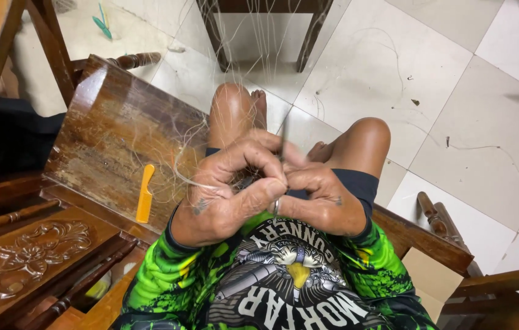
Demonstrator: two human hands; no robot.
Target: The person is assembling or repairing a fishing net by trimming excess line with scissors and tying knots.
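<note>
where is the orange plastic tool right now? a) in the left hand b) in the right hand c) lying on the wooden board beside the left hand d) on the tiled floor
c: the orange plastic tool lies flat on the wooden board, apart from the left hand, which is busy with the thin fishing line.

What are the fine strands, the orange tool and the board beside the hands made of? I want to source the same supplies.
The fine strands look like clear nylon monofilament: thin, translucent, glossy. The orange tool seems moulded plastic, uniformly coloured and smooth. The board looks like dark varnished wood, with visible grain, shine and worn pale patches. The left hand and right hand pinch the strands together.
</note>
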